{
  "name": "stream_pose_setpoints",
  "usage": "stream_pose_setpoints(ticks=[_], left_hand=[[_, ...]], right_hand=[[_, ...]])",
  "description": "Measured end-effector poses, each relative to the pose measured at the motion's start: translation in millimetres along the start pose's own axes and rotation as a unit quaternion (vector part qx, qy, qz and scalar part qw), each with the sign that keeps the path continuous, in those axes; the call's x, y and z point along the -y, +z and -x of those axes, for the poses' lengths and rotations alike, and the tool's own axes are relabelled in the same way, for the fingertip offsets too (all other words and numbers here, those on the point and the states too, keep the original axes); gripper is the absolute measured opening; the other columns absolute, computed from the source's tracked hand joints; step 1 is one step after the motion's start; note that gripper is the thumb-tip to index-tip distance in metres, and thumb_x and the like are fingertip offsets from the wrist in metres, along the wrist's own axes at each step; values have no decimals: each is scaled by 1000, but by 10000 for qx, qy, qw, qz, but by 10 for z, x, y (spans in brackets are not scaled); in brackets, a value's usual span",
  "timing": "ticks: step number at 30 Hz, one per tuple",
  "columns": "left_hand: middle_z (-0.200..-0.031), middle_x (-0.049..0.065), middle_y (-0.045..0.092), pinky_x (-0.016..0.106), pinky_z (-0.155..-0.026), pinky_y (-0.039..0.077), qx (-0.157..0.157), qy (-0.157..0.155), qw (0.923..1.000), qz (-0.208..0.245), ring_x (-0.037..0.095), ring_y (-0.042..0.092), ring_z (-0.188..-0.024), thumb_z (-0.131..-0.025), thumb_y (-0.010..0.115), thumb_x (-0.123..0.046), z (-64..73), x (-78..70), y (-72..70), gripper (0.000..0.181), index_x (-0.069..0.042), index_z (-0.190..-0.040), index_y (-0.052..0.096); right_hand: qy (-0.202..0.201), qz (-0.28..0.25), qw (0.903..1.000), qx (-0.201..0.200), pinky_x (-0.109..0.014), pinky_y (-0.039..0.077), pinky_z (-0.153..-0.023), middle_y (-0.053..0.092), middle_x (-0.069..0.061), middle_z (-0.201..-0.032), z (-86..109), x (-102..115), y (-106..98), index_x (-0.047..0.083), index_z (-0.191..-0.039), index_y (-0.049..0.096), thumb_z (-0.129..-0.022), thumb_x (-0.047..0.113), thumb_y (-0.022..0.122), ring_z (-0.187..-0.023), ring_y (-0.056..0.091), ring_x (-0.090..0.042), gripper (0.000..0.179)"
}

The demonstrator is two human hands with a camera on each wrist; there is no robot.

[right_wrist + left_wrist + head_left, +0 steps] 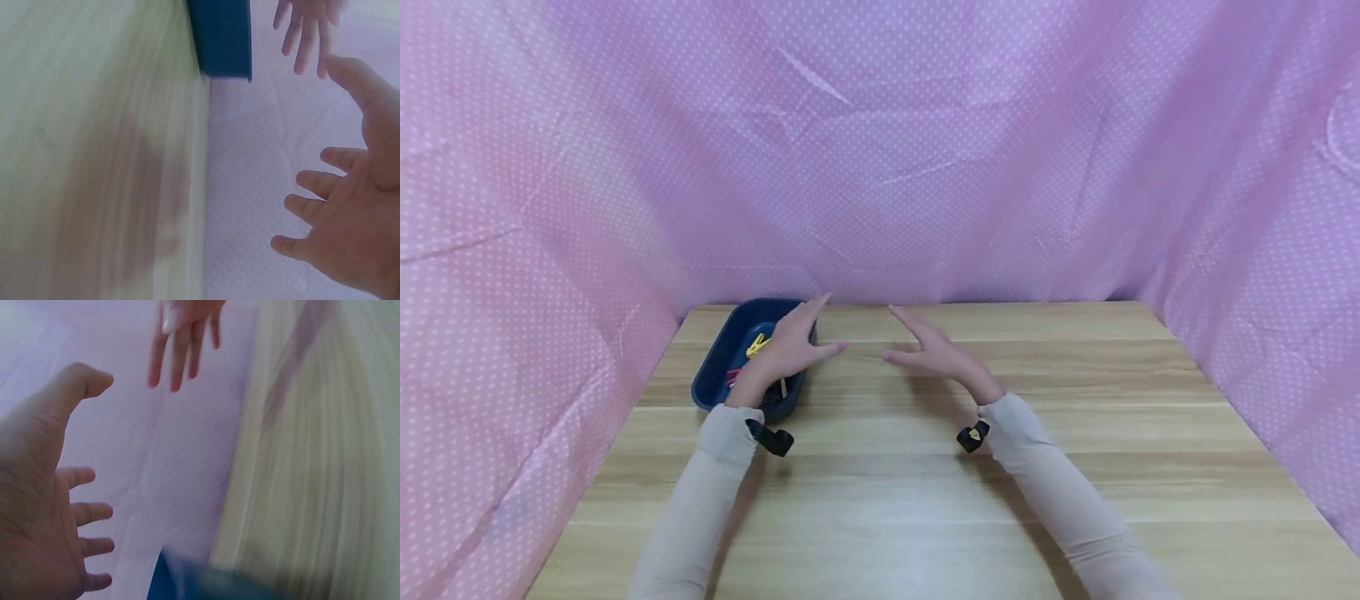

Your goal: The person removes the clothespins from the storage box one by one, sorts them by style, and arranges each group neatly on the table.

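My left hand (790, 343) hovers above the right side of a dark blue bin (703, 387), fingers spread and holding nothing. Facing it across a gap is my right hand (931, 348), raised over the table with thumb and fingers apart. Inside the bin lie a yellow clip (757, 345), a pinkish-red item (733, 377) and some dark things partly covered by my left wrist. Both palms show bare in the wrist views, where the left fingers (94, 512) and right fingers (306, 206) extend straight.
A light wood-grain table (880, 492) spreads beneath both arms. Pink dotted cloth (880, 167) hangs around its back and sides, right against the rear edge. The bin stands at the table's back left. A small black wrist camera (771, 437) sits on the left sleeve, another (973, 436) on the right.
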State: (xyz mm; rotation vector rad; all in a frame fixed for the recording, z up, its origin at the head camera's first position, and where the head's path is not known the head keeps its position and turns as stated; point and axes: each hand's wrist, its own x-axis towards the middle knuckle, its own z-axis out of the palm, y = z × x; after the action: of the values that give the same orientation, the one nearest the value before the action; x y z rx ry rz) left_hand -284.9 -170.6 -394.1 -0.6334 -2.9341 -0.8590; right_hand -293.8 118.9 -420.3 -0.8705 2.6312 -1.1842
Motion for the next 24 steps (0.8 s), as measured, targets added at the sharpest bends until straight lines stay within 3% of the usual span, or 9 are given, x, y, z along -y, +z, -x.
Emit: stream_pose_setpoints(ticks=[7, 14, 17, 20, 24], left_hand=[[-171, 13, 17, 65, -124, 20, -192, -326, 9966, 731, 40, 15, -157, -90, 76, -45, 252, 479, -357, 101, -19, -165, 14], [-171, 19, 13, 73, -119, 17, -348, -1102, 9850, 1284, 45, 11, -156, -91, 76, -41, 531, 980, -664, 103, -22, -166, 8], [-170, 22, 10, 73, -120, 16, -308, -1306, 9759, 1723, 48, 9, -156, -94, 73, -36, 636, 1161, -709, 101, -20, -166, 5], [-170, 23, 9, 70, -122, 15, -153, -1457, 9615, 2324, 48, 8, -156, -97, 69, -32, 717, 1305, -703, 97, -18, -166, 2], [-168, 25, 16, 66, -123, 16, -37, -1556, 9530, 2600, 47, 15, -155, -101, 64, -33, 769, 1466, -652, 92, -11, -165, 1]], right_hand=[[-37, -668, 9975, 209, -47, 19, -129, 18, -7, -172, -115, 167, 292, 22, -165, 17, -99, 42, 66, -159, 17, -22, 85], [2, -1030, 9939, 398, -49, 21, -128, 19, -3, -172, -244, 327, 598, 26, -164, 19, -99, 36, 67, -158, 18, -23, 82], [5, -1133, 9924, 480, -48, 23, -127, 18, -1, -172, -301, 375, 706, 26, -165, 18, -99, 35, 68, -158, 19, -22, 83], [18, -1360, 9894, 517, -50, 26, -126, 16, -2, -172, -358, 424, 803, 24, -165, 18, -99, 32, 68, -158, 20, -24, 83], [0, -1804, 9822, 515, -53, 28, -125, 15, -7, -172, -439, 480, 914, 16, -165, 17, -100, 28, 67, -157, 23, -30, 83]])
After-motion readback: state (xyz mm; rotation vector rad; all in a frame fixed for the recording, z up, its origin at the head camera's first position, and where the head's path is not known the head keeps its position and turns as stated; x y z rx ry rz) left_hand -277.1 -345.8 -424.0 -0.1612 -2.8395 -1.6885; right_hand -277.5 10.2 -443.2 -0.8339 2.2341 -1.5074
